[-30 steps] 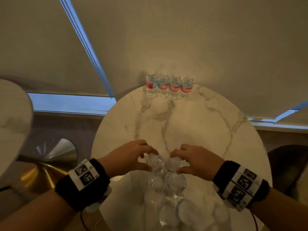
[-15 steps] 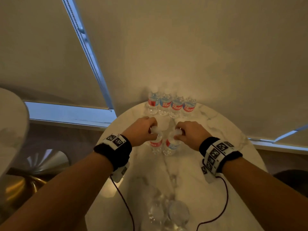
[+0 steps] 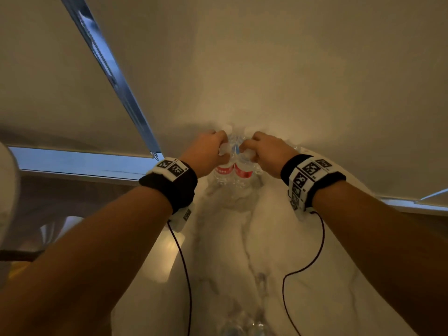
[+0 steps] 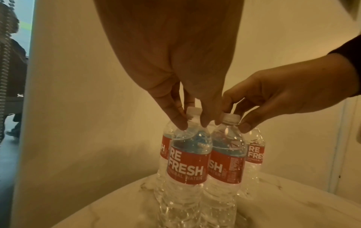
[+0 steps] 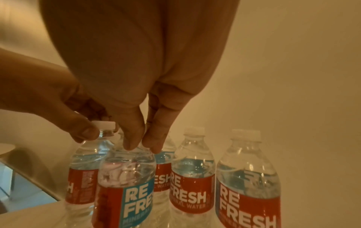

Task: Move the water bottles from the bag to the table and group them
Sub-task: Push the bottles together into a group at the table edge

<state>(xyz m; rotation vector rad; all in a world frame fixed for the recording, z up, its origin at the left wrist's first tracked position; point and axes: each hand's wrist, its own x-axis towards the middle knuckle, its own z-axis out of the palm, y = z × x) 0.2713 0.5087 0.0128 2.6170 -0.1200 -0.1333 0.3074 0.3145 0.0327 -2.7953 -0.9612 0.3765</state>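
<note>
Two clear water bottles with red labels stand side by side at the far edge of the round marble table (image 3: 242,251). My left hand (image 3: 221,151) pinches the neck of the left bottle (image 3: 224,169), seen close up as the front bottle (image 4: 187,162) in the left wrist view. My right hand (image 3: 246,151) pinches the neck of the right bottle (image 3: 243,172), whose label is red and blue (image 5: 125,185) in the right wrist view. Directly behind them stands a row of like bottles (image 5: 192,177). More bottles (image 3: 244,326) show dimly at the near edge, and the bag itself is hard to make out.
A pale roller blind (image 3: 291,81) hangs right behind the bottle row. Part of a second round table (image 3: 7,190) shows at far left. Thin cables (image 3: 184,275) trail from both wristbands over the tabletop.
Both hands lifted one bottle each from the cluster at the near edge and carried them across the table to just in front of the back row.
</note>
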